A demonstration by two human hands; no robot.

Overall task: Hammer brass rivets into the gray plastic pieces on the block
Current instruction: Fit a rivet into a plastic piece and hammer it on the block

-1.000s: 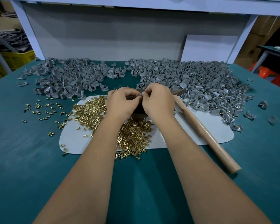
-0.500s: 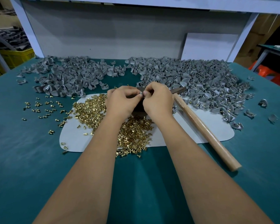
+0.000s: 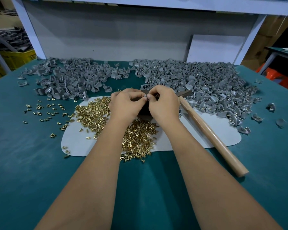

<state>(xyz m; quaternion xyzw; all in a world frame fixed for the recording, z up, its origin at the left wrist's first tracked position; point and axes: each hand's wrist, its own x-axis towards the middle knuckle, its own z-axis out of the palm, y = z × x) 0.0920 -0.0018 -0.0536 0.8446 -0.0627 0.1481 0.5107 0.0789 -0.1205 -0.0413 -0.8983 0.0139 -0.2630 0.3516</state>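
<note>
Over the dark block (image 3: 144, 110), left hand (image 3: 125, 103) and right hand (image 3: 163, 103) pinch one small gray piece (image 3: 145, 97) between curled fingertips; hammer (image 3: 211, 133) lies right on the bench (image 3: 23, 163).

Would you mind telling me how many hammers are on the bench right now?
1. The hammer lies to the right of the right hand, its wooden handle across the white mat. Others may be hidden under the piles.
</note>
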